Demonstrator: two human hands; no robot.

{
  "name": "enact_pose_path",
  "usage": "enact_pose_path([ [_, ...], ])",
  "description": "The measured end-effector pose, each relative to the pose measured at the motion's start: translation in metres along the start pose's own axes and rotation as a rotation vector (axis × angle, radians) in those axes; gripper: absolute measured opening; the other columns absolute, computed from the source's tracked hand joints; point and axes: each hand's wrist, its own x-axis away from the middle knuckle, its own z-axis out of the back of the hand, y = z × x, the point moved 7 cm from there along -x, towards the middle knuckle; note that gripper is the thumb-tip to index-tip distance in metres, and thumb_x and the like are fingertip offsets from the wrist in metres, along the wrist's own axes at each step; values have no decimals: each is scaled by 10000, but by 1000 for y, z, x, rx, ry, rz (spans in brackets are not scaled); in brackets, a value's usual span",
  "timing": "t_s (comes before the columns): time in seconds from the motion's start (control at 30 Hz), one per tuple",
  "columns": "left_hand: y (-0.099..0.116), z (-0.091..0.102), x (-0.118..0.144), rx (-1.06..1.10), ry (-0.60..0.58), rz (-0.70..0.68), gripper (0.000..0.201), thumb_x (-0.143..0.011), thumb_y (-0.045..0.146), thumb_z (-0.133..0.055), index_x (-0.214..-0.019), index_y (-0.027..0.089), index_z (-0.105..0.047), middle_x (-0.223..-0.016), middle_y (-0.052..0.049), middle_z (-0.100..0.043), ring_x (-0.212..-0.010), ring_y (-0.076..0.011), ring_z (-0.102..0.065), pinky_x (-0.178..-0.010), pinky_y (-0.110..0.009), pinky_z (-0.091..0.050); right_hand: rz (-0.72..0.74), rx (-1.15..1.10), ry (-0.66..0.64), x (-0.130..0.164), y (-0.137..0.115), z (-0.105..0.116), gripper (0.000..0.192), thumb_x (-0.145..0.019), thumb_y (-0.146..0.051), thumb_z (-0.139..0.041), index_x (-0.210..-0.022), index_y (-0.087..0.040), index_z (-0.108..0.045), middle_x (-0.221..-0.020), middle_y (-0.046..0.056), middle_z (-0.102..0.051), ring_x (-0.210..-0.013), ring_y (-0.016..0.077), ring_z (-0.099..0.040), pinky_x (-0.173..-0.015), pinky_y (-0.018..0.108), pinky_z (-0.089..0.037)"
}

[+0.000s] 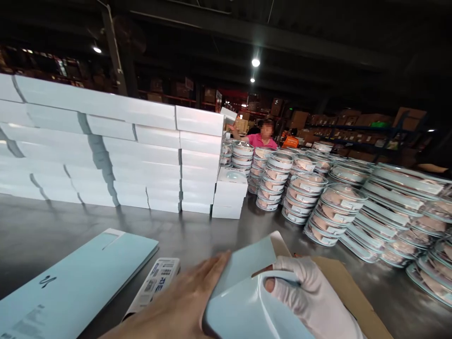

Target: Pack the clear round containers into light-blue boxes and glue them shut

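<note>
A glossy light-blue cardboard sleeve (pixel 243 292) stands tilted between my hands at the bottom middle, its surface creased. My left hand (pixel 187 296), bare and blurred, presses along its left side with the fingers close together; the thumb is hidden. Wearing a white glove with bare fingertips, my right hand (pixel 303 292) pinches the sleeve's near upper edge between thumb and fingers. Left of them lies flat light-blue printed cardboard (pixel 81 282) with a dark logo. Between it and my left hand is a small white box with blue print (pixel 158 278), partly covered.
A wall of stacked white boxes (pixel 141 141) runs along the table's far left. Several stacks of round clear-lidded packages (pixel 307 188) fill the right side. Brown cardboard (pixel 349 292) lies by my right hand. Beyond, a person in a pink top (pixel 263 140) reaches towards the boxes.
</note>
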Motion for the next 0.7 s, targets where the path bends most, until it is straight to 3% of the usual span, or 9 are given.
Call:
enact_pose_path([
  [0.1,4,1,-13,325,-112,121,530,-802,365,-779,-1319,285,-692,-1110,-25,-814,-981,-328,-760,-865,-371,-600,273,388,356,9,-19,30,161,-945,-368,-646,-904,-244,-740,-789,1,-703,-688,153,-636,-649,240,-521],
  [0.13,0,6,-18,429,-51,150,367,-860,374,-717,-1208,260,-742,-982,-12,-822,-901,-304,-766,-816,-356,-606,369,500,541,18,-23,41,145,-940,-340,-661,-1046,-265,-725,-948,23,-735,-829,180,-684,-758,263,-547],
  [0.2,-18,13,-25,594,149,163,333,-912,473,-646,-1103,218,-743,-945,-41,-808,-916,-305,-754,-832,-377,-607,453,589,801,32,-15,51,447,-949,-352,-656,-1385,-310,-565,-1389,79,-630,-1263,254,-606,-1074,371,-470],
  [0.27,-38,8,-26,677,301,134,478,-872,588,-673,-1156,204,-690,-1066,-95,-787,-1021,-325,-729,-907,-424,-594,391,481,781,28,9,48,689,-975,-465,-600,-1583,-337,-302,-1635,93,-388,-1494,303,-387,-1220,489,-316],
  [0.33,-49,-7,-27,701,319,95,660,-784,657,-746,-1253,210,-622,-1135,-123,-762,-1052,-331,-720,-932,-450,-591,321,331,637,15,35,33,762,-988,-551,-539,-1625,-366,-163,-1696,78,-276,-1550,322,-280,-1248,554,-249],
  [0.4,-48,-16,-28,717,296,41,848,-686,719,-799,-1330,221,-561,-1209,-143,-732,-1105,-347,-703,-931,-454,-596,321,260,562,7,49,16,683,-994,-569,-514,-1600,-385,-257,-1704,54,-258,-1557,332,-260,-1253,559,-237],
  [0.47,-39,-11,-28,731,339,-20,934,-670,816,-736,-1370,232,-534,-1315,-161,-680,-1255,-380,-621,-973,-464,-578,351,194,553,4,53,4,535,-1012,-548,-484,-1515,-371,-441,-1700,38,-269,-1514,320,-361,-1226,483,-333],
  [0.57,-24,6,-28,716,451,-28,782,-833,861,-479,-1298,245,-607,-1369,-140,-657,-1378,-386,-508,-1060,-476,-517,330,89,605,6,53,-4,512,-1030,-498,-478,-1511,-323,-464,-1671,65,-346,-1429,283,-496,-1157,377,-441],
  [0.7,-19,9,-23,785,526,55,405,-1015,605,-451,-1273,314,-565,-1479,-51,-591,-1275,-315,-606,-950,-398,-574,241,-23,677,7,53,-12,634,-1062,-413,-435,-1627,-408,-147,-1718,20,-226,-1536,250,-322,-1222,450,-335],
])
